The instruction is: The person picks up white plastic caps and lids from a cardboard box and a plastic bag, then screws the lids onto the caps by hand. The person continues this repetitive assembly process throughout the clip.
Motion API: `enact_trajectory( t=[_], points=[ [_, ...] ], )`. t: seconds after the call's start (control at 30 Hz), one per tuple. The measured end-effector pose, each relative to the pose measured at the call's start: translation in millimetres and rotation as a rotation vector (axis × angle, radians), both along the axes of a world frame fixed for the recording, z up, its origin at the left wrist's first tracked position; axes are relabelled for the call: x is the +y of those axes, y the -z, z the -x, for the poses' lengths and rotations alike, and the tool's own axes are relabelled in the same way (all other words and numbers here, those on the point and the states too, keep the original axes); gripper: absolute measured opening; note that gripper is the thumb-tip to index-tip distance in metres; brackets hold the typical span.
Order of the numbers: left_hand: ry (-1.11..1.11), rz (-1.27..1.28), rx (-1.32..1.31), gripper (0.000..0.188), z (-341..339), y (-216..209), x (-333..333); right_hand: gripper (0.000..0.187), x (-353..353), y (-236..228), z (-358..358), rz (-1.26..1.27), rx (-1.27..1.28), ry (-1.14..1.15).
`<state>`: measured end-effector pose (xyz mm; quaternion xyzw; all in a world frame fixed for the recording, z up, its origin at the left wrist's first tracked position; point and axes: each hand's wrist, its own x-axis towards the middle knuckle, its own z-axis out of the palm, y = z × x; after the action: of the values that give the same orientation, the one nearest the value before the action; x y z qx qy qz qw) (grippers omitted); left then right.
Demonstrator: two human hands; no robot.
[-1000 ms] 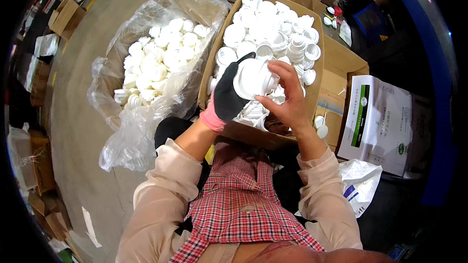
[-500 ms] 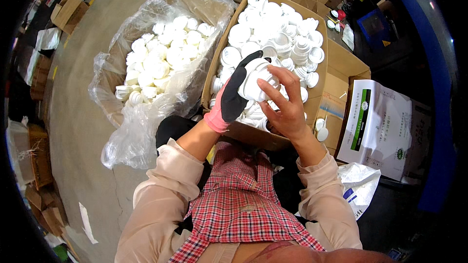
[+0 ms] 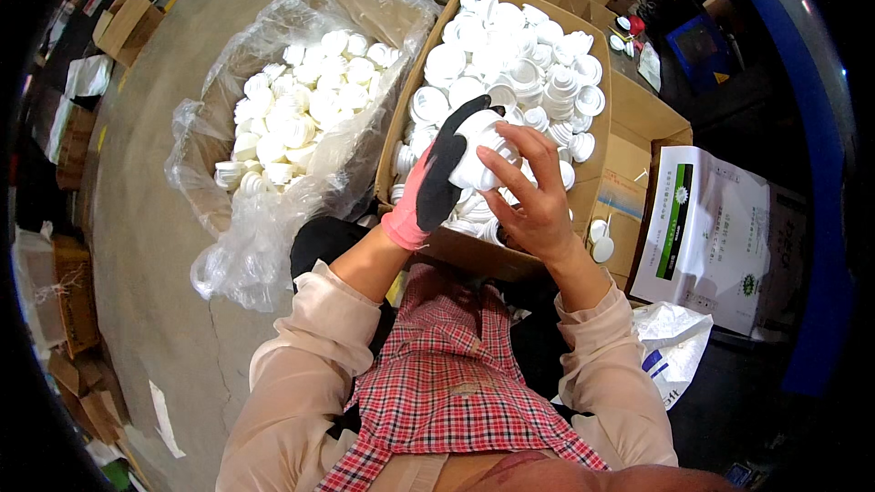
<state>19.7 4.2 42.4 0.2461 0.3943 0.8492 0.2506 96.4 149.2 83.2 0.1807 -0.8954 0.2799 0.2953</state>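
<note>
A white ridged plastic cap (image 3: 478, 157) is held up over the near part of an open cardboard box (image 3: 483, 253). My left hand (image 3: 434, 187), in a pink glove with a black coating, wraps it from the left. From the right, the bare fingers of my right hand (image 3: 540, 200) curl against the cap's side. Whether the cap is a single piece or several stacked together, I cannot tell. Below and beyond my hands, a heap of similar white caps (image 3: 524, 77) fills the box.
Left of the box, a clear plastic bag (image 3: 239, 260) lines another carton holding cream-white caps (image 3: 296, 128). An open carton (image 3: 629, 141) with a few round white pieces adjoins on the right, beside a printed white carton (image 3: 720, 237). Blue equipment (image 3: 820, 219) stands far right.
Both hands stay nearly in place around the cap. The cap appears slightly turned between them, its ridges showing more toward my right fingers.
</note>
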Motion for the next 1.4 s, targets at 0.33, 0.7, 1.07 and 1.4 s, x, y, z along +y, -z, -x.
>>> enact_trajectory(
  t=[0.33, 0.7, 1.07, 1.4],
  points=[
    [-0.048, 0.344, 0.504, 0.069, -5.4, 7.1, 9.7, 0.051, 9.7, 20.8, 6.7, 0.986, -0.364, 0.188],
    [-0.390, 0.910, 0.640, 0.061, -26.2, 37.3, 22.4, 0.075, 33.0, 62.6, 31.4, 0.925, -0.343, 0.428],
    [0.122, 0.073, -0.476, 0.051, 19.4, 18.2, 2.8, 0.078, 51.3, 60.5, 19.8, 0.924, -0.551, -0.261],
    [0.083, 0.258, -0.291, 0.039, 16.1, 13.2, -5.6, 0.096, 33.4, 48.3, 15.4, 0.261, -0.340, -0.057]
  ],
)
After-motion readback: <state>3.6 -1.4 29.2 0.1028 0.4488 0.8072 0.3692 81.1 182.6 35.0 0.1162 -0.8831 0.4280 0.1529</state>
